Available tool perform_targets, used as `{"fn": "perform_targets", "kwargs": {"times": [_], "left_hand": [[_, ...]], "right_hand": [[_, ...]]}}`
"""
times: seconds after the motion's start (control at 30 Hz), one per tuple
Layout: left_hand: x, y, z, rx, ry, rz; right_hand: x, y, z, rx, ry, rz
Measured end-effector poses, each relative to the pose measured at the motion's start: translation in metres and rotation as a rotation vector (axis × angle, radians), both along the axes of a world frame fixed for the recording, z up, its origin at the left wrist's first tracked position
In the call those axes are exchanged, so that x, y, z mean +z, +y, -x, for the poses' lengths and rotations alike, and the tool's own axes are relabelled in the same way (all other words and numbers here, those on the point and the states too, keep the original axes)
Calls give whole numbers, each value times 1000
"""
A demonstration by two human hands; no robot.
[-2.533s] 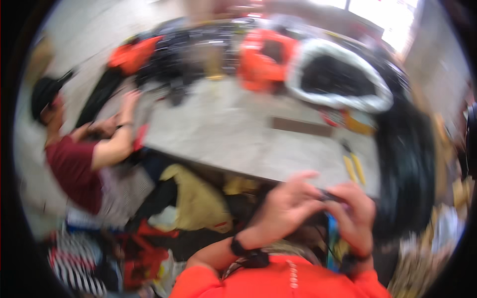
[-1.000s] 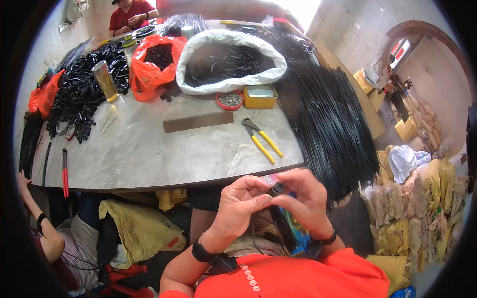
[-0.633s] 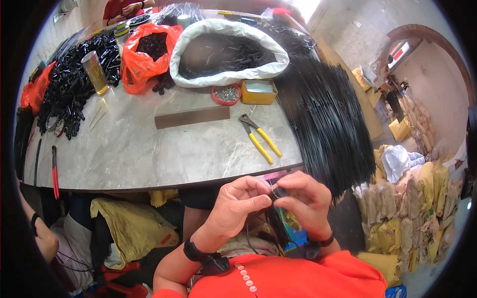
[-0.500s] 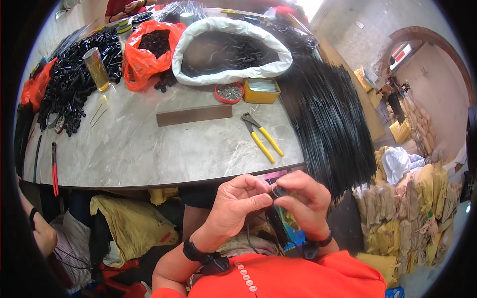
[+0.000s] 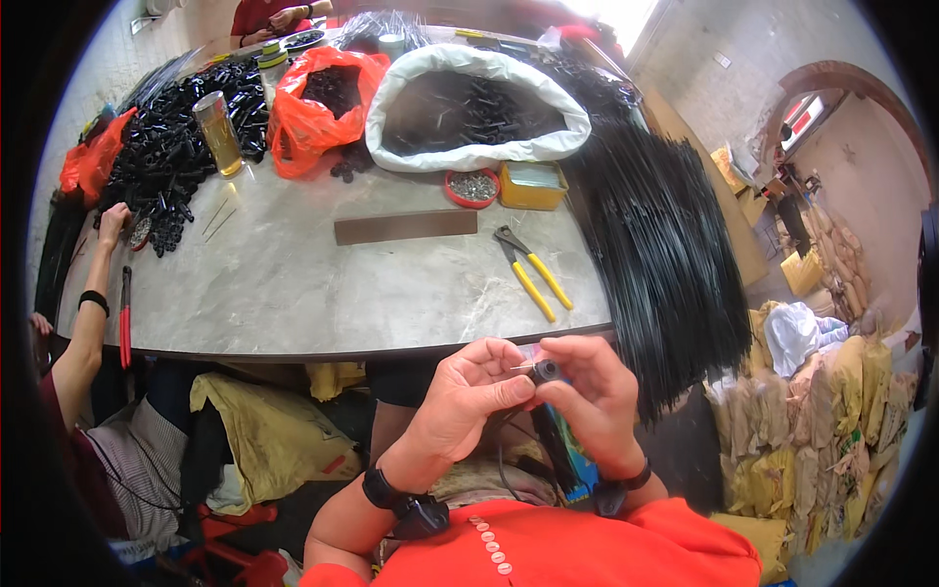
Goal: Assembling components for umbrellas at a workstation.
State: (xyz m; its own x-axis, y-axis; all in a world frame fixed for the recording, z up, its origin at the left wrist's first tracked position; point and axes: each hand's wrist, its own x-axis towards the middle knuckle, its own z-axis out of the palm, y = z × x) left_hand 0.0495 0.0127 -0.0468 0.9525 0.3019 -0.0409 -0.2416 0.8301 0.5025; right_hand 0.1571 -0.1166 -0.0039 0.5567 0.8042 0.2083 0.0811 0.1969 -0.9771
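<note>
In front of my chest, just off the table's near edge, both my hands meet round a small black cylindrical part [image 5: 546,371] with a round end. My left hand [image 5: 465,399] is closed, its thumb and fingertips pinching at the part's left side. A thin metal pin or wire [image 5: 521,367] shows between those fingers, seeming to stick out from the part. My right hand [image 5: 599,393] grips the part from the right between thumb and forefinger. A dark cord hangs below the hands; where it ends is hidden.
On the table [image 5: 284,293] lie yellow-handled pliers [image 5: 531,272], red-handled pliers [image 5: 125,318] and a brown bar [image 5: 406,227]. Behind are a red dish of metal bits [image 5: 471,188], a white sack [image 5: 479,159] and a glass [image 5: 217,135]. Black strands [image 5: 665,264] overhang the right side. A co-worker's hand [image 5: 114,221] reaches in.
The black part's round end now faces me more, and the metal pin shows more plainly. At the left, a co-worker's arm has stretched onto the table. The whole view has shifted slightly.
</note>
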Motion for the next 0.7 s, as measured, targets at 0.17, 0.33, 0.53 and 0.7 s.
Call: {"fn": "perform_targets", "kwargs": {"times": [0.17, 0.33, 0.53, 0.7], "left_hand": [[-8, -1, 6, 58, -7, -47], [-12, 3, 8, 15, -46, -30], [-10, 6, 12, -8, -41, -43], [-12, 10, 16, 25, -32, -76]], "right_hand": [[-6, 3, -7, 62, -271, -35], [-4, 8, -14, 122, -267, -77], [-2, 11, -16, 171, -355, -53], [-1, 20, -10, 179, -291, -64]]}}
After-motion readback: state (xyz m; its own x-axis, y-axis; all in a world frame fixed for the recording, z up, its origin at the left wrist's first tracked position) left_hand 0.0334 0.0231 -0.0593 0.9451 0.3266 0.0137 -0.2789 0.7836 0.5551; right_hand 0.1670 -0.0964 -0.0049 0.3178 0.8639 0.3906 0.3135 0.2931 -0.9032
